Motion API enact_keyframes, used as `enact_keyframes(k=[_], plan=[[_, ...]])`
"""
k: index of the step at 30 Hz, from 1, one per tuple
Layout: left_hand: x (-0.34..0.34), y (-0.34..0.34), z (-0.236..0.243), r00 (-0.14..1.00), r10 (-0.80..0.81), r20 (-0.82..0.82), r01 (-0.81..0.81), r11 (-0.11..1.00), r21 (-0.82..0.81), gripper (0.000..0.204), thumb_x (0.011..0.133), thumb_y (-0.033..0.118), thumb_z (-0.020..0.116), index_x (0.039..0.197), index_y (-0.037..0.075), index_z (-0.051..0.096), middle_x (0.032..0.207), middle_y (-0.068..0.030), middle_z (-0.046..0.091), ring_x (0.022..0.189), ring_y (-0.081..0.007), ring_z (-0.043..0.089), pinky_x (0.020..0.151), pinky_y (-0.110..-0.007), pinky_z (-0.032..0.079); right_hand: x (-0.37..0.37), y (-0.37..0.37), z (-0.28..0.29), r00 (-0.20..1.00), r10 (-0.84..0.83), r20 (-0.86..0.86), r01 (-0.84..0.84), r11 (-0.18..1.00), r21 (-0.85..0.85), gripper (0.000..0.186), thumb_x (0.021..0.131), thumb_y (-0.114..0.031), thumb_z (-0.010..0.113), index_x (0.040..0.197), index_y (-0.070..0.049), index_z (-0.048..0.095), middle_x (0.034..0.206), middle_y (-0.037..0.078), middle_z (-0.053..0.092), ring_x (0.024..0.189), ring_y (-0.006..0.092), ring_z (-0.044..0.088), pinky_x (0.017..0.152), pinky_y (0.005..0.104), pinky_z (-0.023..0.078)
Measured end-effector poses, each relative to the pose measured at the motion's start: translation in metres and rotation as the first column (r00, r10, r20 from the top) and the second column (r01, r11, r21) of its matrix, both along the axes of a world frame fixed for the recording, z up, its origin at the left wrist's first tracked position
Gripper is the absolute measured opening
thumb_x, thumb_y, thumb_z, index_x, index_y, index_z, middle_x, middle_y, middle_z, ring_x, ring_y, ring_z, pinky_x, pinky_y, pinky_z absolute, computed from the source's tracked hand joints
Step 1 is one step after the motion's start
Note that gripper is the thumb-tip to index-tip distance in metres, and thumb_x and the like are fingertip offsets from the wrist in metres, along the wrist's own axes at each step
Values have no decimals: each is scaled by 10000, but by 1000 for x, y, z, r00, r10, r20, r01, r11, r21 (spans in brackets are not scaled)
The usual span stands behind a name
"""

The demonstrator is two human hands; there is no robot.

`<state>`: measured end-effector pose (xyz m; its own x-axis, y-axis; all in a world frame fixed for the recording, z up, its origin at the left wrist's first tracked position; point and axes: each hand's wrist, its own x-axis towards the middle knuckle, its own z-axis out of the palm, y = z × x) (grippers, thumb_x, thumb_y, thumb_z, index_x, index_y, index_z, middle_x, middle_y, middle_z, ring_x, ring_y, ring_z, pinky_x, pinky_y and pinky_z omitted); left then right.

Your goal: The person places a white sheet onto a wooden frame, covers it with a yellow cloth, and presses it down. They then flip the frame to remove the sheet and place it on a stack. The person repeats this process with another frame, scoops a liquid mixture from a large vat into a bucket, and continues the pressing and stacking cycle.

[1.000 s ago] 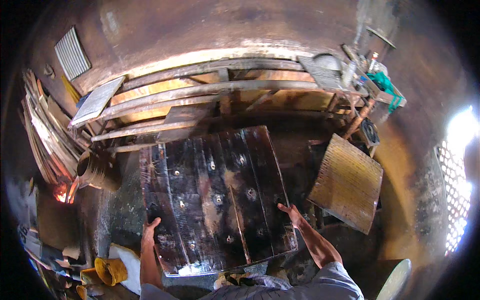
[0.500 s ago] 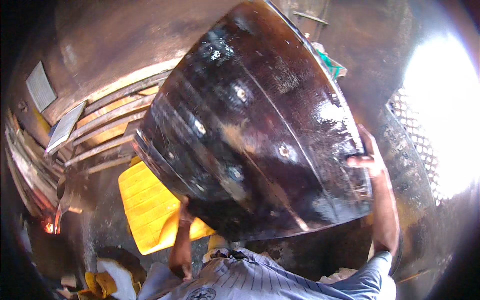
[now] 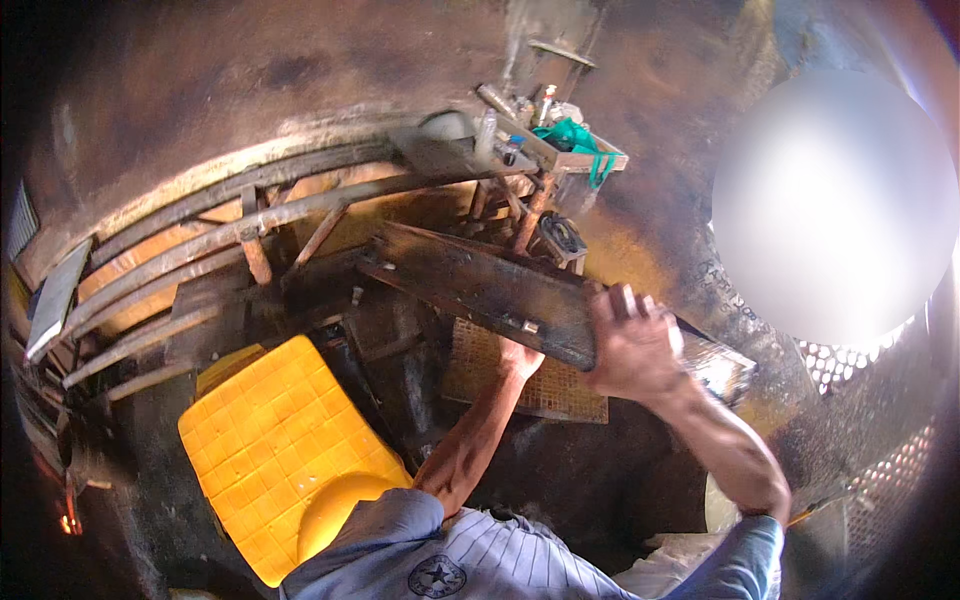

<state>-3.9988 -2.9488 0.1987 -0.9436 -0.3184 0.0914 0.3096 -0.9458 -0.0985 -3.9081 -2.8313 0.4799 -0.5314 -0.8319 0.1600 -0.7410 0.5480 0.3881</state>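
A large dark panel [image 3: 480, 290] is held up ahead of me and seen nearly edge-on. Its surface is worn, with a shiny patch near the right end. My left hand [image 3: 520, 358] grips its lower edge close to a small pale fitting, and most of those fingers are hidden behind it. Over the panel's right part lies my right hand [image 3: 635, 340], fingers bent across the edge. To the left of my left arm is a yellow padded piece [image 3: 270, 430] with a grid of squares pressed into it.
Long wooden rails [image 3: 220, 235] form a rack along the wall. A wooden tray [image 3: 590, 160] holds a green cloth and bottles. Below the panel lies a brownish grid-patterned mat [image 3: 540, 385]. A small flame [image 3: 68, 523] burns at far left; bright light enters at right.
The dark panel has turned from its broad face to nearly edge-on and dropped lower. Both hands have come closer together, with my left hand moving right. More of the yellow piece shows.
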Motion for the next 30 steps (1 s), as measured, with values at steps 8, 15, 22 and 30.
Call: enact_keyframes(k=[8,15,22,30], plan=[[76,38,-149,964,-172,201,183,983,-33,729,870,613,399,1423,155,277,1450,-67,301,1303,-260,333,1070,-451,273,-58,-50,-281,912,215,350,-119,954,-276,665,641,-231,675,1253,-67,474,1173,161,487,1042,378,490,825,513,412],[87,53,-184,441,264,858,632,588,-506,958,728,484,695,1383,-39,230,1417,-199,304,1305,-297,308,1056,-411,254,-68,66,-381,831,-142,538,537,460,-707,646,699,-52,728,1278,-58,440,1192,162,446,1123,331,456,931,448,392],[81,62,-181,441,225,869,760,422,-494,837,724,465,715,1282,-81,412,1316,-220,459,1214,-285,459,971,-365,378,-120,139,-485,226,145,963,957,150,-247,727,810,-121,654,1407,-93,241,1193,128,490,965,268,554,761,406,475],[247,-26,-180,40,936,350,486,288,-825,485,757,165,630,1207,24,520,1216,-162,542,1122,-304,524,953,-391,414,-74,164,-530,134,91,987,683,713,-159,234,853,-186,559,1031,-53,485,897,79,551,753,203,558,624,350,486]])
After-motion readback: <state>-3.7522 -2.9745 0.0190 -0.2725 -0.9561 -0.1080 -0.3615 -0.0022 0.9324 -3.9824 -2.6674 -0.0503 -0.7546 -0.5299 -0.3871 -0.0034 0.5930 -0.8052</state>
